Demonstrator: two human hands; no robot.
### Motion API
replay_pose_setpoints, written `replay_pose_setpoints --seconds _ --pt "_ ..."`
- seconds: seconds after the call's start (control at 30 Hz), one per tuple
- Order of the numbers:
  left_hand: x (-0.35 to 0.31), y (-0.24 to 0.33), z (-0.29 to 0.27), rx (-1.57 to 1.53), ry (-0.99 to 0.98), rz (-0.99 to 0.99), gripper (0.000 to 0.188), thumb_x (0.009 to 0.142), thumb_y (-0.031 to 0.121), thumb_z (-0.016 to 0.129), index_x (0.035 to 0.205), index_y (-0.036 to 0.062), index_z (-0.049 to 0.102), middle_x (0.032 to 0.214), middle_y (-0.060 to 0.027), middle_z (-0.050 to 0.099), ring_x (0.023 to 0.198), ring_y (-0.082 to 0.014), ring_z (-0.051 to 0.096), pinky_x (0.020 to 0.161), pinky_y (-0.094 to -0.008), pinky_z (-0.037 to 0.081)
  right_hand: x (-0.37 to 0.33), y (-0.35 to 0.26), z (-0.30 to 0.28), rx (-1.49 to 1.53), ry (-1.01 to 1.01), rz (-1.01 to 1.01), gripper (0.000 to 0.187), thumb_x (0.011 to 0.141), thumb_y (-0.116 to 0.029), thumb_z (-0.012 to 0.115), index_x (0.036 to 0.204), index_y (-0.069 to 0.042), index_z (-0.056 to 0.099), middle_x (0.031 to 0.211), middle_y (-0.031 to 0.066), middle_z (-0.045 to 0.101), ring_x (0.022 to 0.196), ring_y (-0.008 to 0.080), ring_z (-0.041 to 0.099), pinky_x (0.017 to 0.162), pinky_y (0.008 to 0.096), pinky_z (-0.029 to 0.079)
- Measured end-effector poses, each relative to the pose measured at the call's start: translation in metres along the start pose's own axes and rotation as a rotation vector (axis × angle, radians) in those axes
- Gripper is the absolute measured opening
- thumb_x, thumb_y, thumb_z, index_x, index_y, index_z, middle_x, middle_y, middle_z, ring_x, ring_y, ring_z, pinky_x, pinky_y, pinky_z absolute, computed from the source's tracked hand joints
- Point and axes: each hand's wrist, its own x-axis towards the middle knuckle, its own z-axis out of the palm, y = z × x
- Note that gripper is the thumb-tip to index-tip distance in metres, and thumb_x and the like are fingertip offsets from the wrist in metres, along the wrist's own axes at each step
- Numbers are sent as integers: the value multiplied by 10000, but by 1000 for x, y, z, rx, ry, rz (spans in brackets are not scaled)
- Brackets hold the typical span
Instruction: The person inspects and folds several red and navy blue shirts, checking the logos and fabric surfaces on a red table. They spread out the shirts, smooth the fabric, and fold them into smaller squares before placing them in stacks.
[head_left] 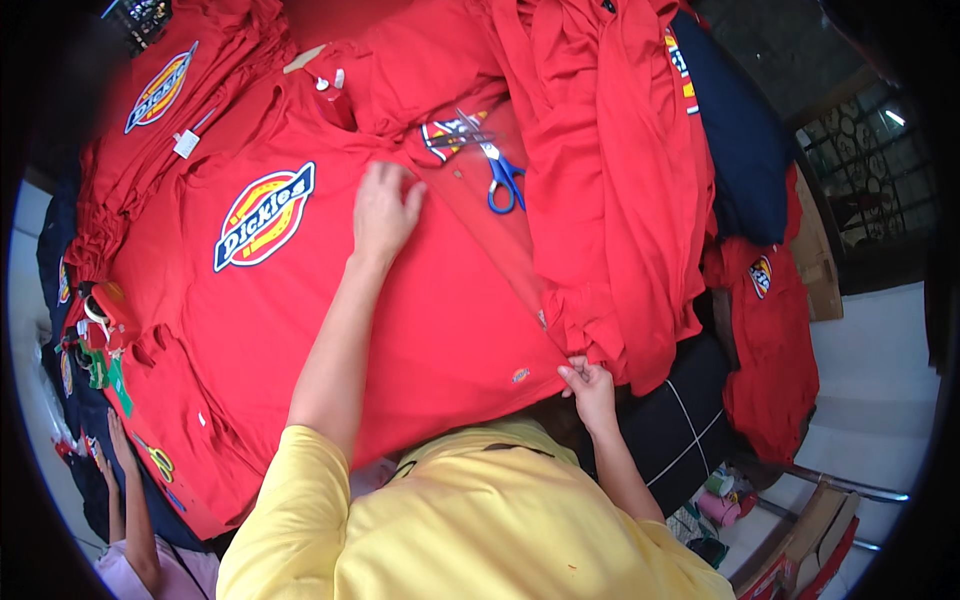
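A red T-shirt [430,300] with a large printed emblem on its front and a small patch near the hem lies spread before me. My left hand [385,212] rests on it near the far edge, fingers slightly bent and thumb apart, holding nothing. At the near right corner, my right hand [590,395] pinches the shirt's hem between thumb and fingers. Scissors with blue handles [503,186] lie just beyond the shirt, right of my left hand. Farther back is a small red bottle [334,100] with a pale tip.
Heaped red garments [620,190] rise on the right, beside dark blue cloth [735,130]. More red shirts [150,150] are piled at the far left. A tape roll [96,308] and yellow-handled scissors [160,462] lie left. Another person's hands [122,450] show at lower left.
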Motion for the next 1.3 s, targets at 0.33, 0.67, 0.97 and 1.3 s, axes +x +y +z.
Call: replay_pose_setpoints --seconds 0.33,0.67,0.97,1.3 --pt "-121 54 34 314 -94 328 685 872 486 579 1408 86 432 1468 -187 374 1398 -354 290 1143 -548 198 -24 -100 4 -807 -239 -333 143 898 -108 598 933 20 649 854 198 654 818 381 645 730 440 505" --pt "-248 48 -14 194 -104 92 653 876 481 581 1410 128 453 1481 -150 380 1401 -310 309 1139 -573 174 147 -125 203 -996 -288 -1312 422 938 -223 522 1292 7 537 1403 237 449 1327 370 405 1128 502 269" --pt "-407 -39 -104 580 446 -911 595 892 355 616 1406 109 445 1495 -192 301 1410 -387 222 1135 -572 138 158 -141 228 -1185 -256 -1310 565 974 -353 491 1442 -57 378 1516 174 319 1422 329 259 1162 462 198" --pt "-471 -34 -139 -514 809 -1190 212 825 150 706 919 15 572 741 -81 593 668 -220 545 688 -331 456 158 -127 202 -1180 -280 -1297 566 967 -320 511 1428 -15 386 1512 170 329 1423 311 261 1166 463 183"
